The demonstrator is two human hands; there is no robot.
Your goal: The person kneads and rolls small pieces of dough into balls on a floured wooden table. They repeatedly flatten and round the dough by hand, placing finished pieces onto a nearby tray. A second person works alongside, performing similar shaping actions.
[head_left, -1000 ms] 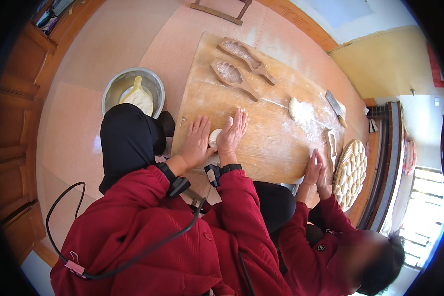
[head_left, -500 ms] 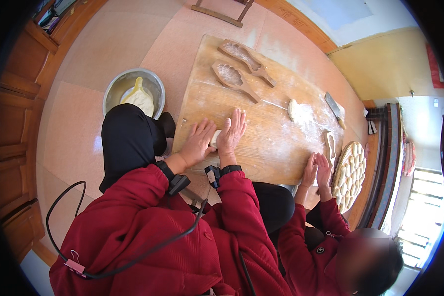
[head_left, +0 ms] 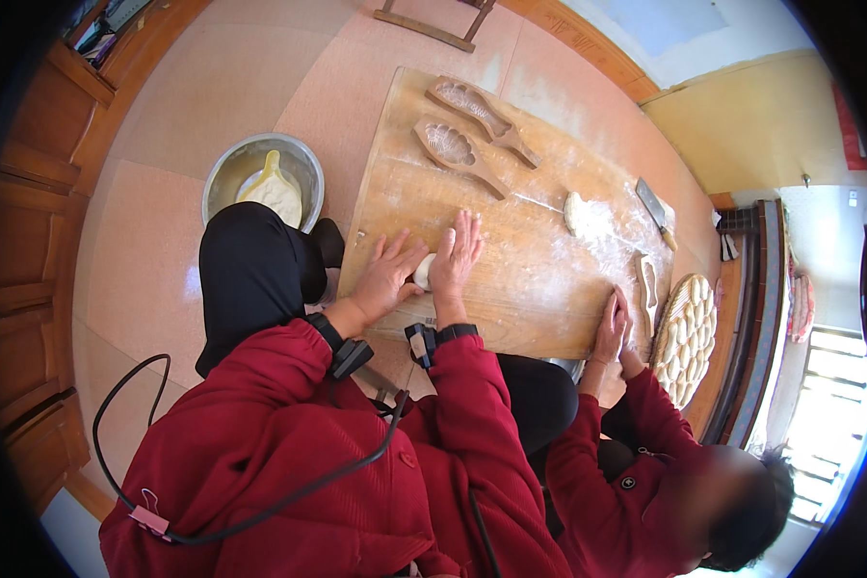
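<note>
A small round piece of white dough (head_left: pixel 423 273) sits on the wooden board (head_left: pixel 520 279) near its near-left edge, between my two hands. My left hand (head_left: pixel 383 279) lies at the dough's left side, fingers stretched out and somewhat spread, the thumb side touching it. On the other side my right hand (head_left: pixel 455 262) stands with straight fingers pointing away from me, its palm edge against the dough. Part of the dough is hidden behind the right hand. Both wrists carry black strapped devices.
Two carved wooden moulds (head_left: pixel 450 146) lie at the board's far side. Further right are a floured dough lump (head_left: pixel 578 214), a cleaver (head_left: pixel 653 207) and another mould (head_left: pixel 645 281). A co-worker's hands (head_left: pixel 611 332) are beside a tray of shaped dough (head_left: pixel 689 337). A metal basin (head_left: pixel 223 178) holds flour and a yellow scoop.
My left hand's fingers have spread a little and drawn slightly back, so more of the dough shows. The co-worker's hands have shifted against each other.
</note>
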